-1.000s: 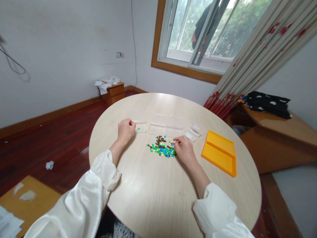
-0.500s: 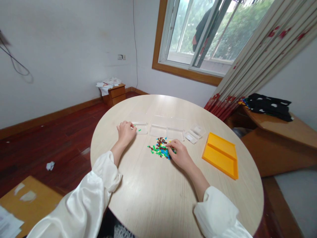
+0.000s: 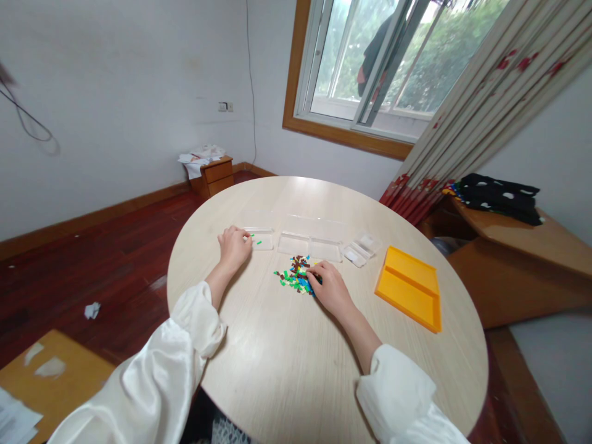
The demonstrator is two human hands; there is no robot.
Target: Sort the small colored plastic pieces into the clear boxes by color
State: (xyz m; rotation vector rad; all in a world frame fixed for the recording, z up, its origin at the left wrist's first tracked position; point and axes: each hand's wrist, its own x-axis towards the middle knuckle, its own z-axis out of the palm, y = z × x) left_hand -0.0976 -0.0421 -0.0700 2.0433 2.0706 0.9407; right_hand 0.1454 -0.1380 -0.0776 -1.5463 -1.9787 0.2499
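Note:
My left hand (image 3: 235, 246) is at the left end of a clear plastic box (image 3: 266, 248), thumb and fingers pinched together at a small green toy brick. Another green brick (image 3: 259, 242) lies inside that box. My right hand (image 3: 329, 285) is lowered over the right side of a pile of small toy bricks (image 3: 296, 280), coloured green, brown, blue, yellow and cream. Its fingers are curled together among the pieces, and whatever they grip is hidden.
Behind the pile stands a clear divided box (image 3: 296, 243) with its lid raised. To its right sits a smaller clear case (image 3: 359, 250), then a yellow two-part tray (image 3: 407, 288). Everything rests on a round wooden table (image 3: 277, 364).
My right hand has shifted slightly left over the pile, its fingers more closed. The left hand stays at the box. The whole view has drifted a little.

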